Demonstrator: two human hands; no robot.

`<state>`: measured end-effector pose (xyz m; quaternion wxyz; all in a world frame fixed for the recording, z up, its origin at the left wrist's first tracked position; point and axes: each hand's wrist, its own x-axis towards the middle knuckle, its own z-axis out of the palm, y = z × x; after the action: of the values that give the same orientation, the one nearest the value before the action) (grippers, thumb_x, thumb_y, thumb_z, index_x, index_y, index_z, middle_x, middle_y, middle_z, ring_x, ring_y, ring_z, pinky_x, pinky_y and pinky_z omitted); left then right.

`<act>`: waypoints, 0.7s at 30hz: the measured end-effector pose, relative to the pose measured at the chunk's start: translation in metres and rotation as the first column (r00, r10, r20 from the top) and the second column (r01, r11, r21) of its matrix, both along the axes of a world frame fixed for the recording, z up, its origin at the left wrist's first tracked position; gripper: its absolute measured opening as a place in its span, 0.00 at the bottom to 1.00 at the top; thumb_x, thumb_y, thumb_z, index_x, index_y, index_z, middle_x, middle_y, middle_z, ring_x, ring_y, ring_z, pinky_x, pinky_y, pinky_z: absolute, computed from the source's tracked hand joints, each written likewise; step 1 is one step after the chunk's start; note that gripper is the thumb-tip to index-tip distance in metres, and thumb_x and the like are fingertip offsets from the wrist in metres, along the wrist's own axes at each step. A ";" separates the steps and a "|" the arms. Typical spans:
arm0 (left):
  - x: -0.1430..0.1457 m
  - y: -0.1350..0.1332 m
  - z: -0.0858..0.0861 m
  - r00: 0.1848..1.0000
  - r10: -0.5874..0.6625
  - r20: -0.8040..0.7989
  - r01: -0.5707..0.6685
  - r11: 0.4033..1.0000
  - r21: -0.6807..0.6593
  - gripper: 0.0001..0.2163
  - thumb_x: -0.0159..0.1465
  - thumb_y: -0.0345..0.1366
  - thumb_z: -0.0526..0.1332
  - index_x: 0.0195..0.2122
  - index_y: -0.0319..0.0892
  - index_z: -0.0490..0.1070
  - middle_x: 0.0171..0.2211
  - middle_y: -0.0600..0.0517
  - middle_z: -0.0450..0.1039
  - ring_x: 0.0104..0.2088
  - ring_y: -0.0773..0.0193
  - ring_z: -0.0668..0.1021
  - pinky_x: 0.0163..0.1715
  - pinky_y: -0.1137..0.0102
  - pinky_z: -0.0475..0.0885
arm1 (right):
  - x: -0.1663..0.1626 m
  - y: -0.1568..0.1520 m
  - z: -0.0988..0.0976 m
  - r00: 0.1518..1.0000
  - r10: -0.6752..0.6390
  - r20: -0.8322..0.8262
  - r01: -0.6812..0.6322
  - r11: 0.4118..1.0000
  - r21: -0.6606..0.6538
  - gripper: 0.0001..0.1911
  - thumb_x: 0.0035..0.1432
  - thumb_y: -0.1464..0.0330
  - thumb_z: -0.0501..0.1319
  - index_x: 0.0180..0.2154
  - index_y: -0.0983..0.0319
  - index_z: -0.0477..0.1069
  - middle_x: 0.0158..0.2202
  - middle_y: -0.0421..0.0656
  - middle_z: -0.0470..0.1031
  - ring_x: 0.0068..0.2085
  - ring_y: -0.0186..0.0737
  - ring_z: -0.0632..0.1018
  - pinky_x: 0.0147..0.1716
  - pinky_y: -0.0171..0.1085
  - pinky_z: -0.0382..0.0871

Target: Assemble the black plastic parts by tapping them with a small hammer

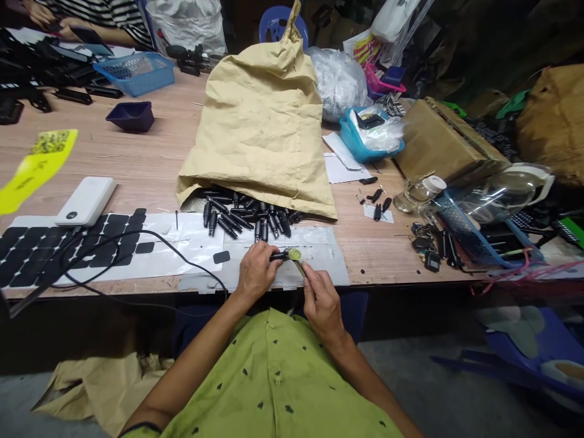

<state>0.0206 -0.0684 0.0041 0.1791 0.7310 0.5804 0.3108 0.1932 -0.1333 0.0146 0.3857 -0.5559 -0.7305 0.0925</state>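
Close to the table's front edge, my left hand (257, 272) is closed around a short black cylindrical part (276, 257), which points to the right. My right hand (323, 302) grips the thin handle of a small hammer-like tool (295, 254). Its round yellow-green end meets the tip of the black part; whether they touch I cannot tell. Just beyond my hands lies a heap of similar black cylindrical parts (249, 214), spilling from the mouth of a large tan cloth sack (264, 121). Under my hands is a grey-white sheet (326, 255).
To the left are a white power bank (86, 201) with a black cable (182, 250) and a sheet of black stickers (27, 246). A dark small tray (131, 117) and blue basket (137, 74) stand farther back. A blue bin (474, 240) is at right. Another person sits across, upper left.
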 end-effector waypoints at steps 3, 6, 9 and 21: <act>0.001 0.000 0.001 1.000 -0.006 -0.005 0.006 1.000 -0.011 0.06 0.63 0.30 0.63 0.40 0.46 0.74 0.37 0.51 0.73 0.41 0.57 0.76 0.42 0.64 0.73 | -0.001 0.001 0.001 1.000 -0.015 0.022 0.015 1.000 -0.005 0.22 0.70 0.71 0.51 0.61 0.58 0.70 0.38 0.45 0.75 0.38 0.37 0.79 0.41 0.35 0.76; 0.002 -0.001 0.002 1.000 -0.010 -0.005 0.010 1.000 -0.026 0.06 0.63 0.31 0.63 0.40 0.46 0.74 0.37 0.51 0.73 0.42 0.56 0.76 0.42 0.64 0.73 | -0.003 0.003 0.004 1.000 0.003 -0.013 -0.003 1.000 0.029 0.21 0.70 0.72 0.52 0.61 0.58 0.69 0.39 0.45 0.76 0.39 0.37 0.79 0.40 0.34 0.75; 0.003 -0.001 0.003 1.000 0.005 0.017 -0.004 0.999 -0.040 0.06 0.61 0.30 0.64 0.39 0.45 0.73 0.38 0.51 0.73 0.42 0.56 0.76 0.43 0.64 0.73 | -0.007 0.003 0.006 0.999 0.042 -0.031 -0.040 0.998 0.048 0.21 0.70 0.72 0.52 0.61 0.58 0.69 0.40 0.46 0.76 0.41 0.37 0.79 0.41 0.34 0.75; 0.001 0.000 0.001 1.000 0.006 0.020 -0.005 0.999 -0.038 0.05 0.64 0.31 0.62 0.41 0.45 0.73 0.38 0.51 0.72 0.41 0.57 0.76 0.43 0.64 0.72 | 0.026 0.037 0.003 0.963 -0.235 0.134 0.225 0.970 0.091 0.18 0.70 0.68 0.51 0.54 0.58 0.74 0.39 0.46 0.75 0.40 0.41 0.77 0.40 0.38 0.71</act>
<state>0.0221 -0.0682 0.0055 0.1978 0.7226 0.5864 0.3079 0.2196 -0.0967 0.0172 0.3608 -0.6273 -0.6898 -0.0207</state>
